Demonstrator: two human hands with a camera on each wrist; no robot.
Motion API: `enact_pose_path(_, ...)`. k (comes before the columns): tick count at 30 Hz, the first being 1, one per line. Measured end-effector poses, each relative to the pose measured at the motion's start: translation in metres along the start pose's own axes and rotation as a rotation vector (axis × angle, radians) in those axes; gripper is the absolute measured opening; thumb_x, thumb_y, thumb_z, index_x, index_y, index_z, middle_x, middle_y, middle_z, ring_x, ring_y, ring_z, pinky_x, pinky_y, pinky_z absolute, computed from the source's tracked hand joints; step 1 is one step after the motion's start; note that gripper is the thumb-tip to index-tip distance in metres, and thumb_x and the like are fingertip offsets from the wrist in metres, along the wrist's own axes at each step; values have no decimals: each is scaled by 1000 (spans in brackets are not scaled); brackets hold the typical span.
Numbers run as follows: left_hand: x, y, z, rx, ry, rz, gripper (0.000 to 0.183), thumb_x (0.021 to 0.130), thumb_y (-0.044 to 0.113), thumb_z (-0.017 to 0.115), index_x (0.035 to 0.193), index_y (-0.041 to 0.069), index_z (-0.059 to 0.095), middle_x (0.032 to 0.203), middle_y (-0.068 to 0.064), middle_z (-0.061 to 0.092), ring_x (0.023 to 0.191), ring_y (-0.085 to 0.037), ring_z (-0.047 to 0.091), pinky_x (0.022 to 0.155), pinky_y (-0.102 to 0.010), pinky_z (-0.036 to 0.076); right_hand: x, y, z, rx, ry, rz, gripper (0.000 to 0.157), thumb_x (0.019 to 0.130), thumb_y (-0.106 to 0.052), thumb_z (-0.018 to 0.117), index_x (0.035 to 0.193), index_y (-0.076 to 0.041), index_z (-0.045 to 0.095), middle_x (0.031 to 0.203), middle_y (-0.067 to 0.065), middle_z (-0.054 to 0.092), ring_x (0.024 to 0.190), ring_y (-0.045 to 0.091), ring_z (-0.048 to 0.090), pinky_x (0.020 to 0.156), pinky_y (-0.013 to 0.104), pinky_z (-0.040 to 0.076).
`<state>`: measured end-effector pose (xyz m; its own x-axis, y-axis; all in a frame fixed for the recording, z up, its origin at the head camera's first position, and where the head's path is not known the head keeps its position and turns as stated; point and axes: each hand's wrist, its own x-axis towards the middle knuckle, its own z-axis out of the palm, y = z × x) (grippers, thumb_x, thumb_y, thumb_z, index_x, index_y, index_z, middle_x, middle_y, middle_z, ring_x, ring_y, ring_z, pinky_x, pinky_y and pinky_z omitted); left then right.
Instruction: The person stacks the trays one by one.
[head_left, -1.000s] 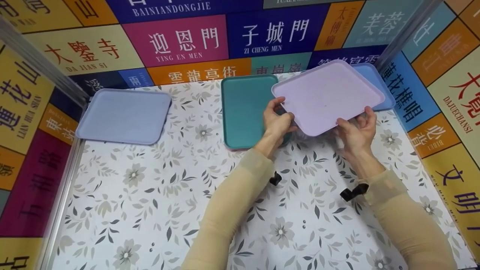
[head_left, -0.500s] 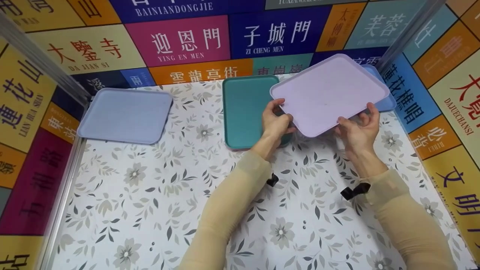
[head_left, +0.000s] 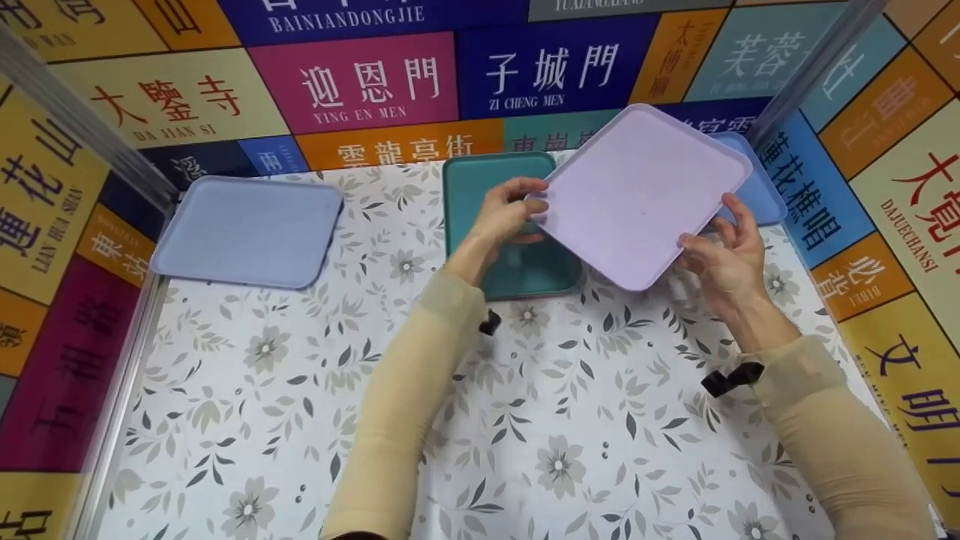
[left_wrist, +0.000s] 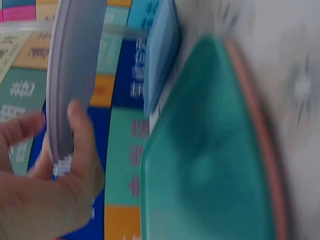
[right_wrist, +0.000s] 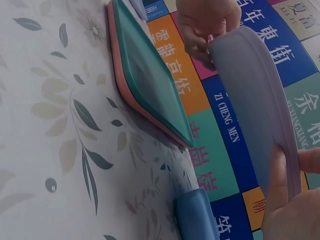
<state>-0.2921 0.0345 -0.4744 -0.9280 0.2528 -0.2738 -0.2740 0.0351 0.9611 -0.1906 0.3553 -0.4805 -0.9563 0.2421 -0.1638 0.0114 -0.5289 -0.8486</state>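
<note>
A lilac tray (head_left: 645, 195) is held up in both hands, tilted, above the back right of the table. My left hand (head_left: 510, 214) pinches its left corner between thumb and fingers; the left wrist view shows the tray's edge (left_wrist: 59, 100) between them. Lower on the right side, my right hand (head_left: 727, 262) grips the rim, thumb on one face and fingers on the other. Below the left hand lies a green tray (head_left: 525, 270), with a pinkish-orange tray (right_wrist: 122, 87) under it in the right wrist view. Partly hidden behind the lilac tray is a blue tray (head_left: 757, 187).
A pale blue-violet tray (head_left: 247, 232) lies at the back left of the table. The table (head_left: 337, 405) has a white cloth with grey leaves and flowers. Colourful panels with lettering (head_left: 352, 79) enclose the back and both sides.
The lilac tray has turned and shifted slightly left. My left hand has moved left along with its corner, while my right hand keeps its grip on the rim.
</note>
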Motion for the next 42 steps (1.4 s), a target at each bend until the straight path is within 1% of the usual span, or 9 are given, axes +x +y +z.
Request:
enact_pose_path(5,8,13,-30,41,-199,-33,36,107,22,73,143,26,75,152,-5,65,128,-31,68,104,-56,68,1,-3,0,-5,-87,33,95,90,29,71,166,-19,39,135,10,62,83,26,81,65,39,70)
enact_pose_path(9,12,20,-44,54,-302,-80,47,107,23,72,154,31,68,158,-3,62,130,-31,65,110,-56,65,2,-3,3,-45,-150,62,95,92,28,70,168,-19,38,135,9,65,91,25,83,71,40,71)
enact_pose_path(11,14,21,-50,65,-328,-90,53,106,21,72,158,31,65,158,-5,63,129,-30,65,113,-58,63,3,-2,5,-83,-178,63,93,92,27,70,167,-19,39,134,7,66,95,23,81,72,39,72)
enact_pose_path(15,19,20,-60,81,-360,-101,60,104,15,73,160,31,62,151,-9,66,124,-27,68,119,-61,59,5,3,6,-128,-243,50,87,94,27,67,165,-17,42,133,6,69,90,20,81,72,38,72)
enact_pose_path(19,20,18,-69,90,-394,-102,64,101,8,72,160,31,62,145,-10,66,119,-26,69,113,-60,62,10,4,6,-167,-295,60,88,95,27,67,167,-16,41,136,5,69,87,20,81,72,38,72)
enact_pose_path(24,18,16,-72,65,-415,-75,71,96,1,73,159,31,62,146,-11,67,119,-27,68,99,-55,69,19,2,3,-181,-330,88,91,95,25,67,171,-16,37,140,5,69,95,19,81,79,38,72)
enact_pose_path(31,15,12,-63,33,-391,-31,74,95,-3,75,160,29,60,143,-12,68,118,-28,70,84,-48,72,33,-3,-2,-156,-355,121,91,96,26,64,173,-13,35,138,7,71,97,22,82,83,38,71)
enact_pose_path(37,11,7,-60,23,-347,2,74,97,-3,76,162,28,58,143,-13,66,115,-28,72,79,-47,73,42,-5,1,-193,-321,125,77,96,25,66,164,-9,51,133,7,72,101,21,79,78,35,69)
enact_pose_path(42,2,1,-66,7,-304,14,77,99,-6,73,165,27,55,147,-14,64,117,-26,70,77,-47,72,48,-1,9,-207,-316,137,67,96,23,69,156,-7,62,128,8,74,98,21,79,77,34,69)
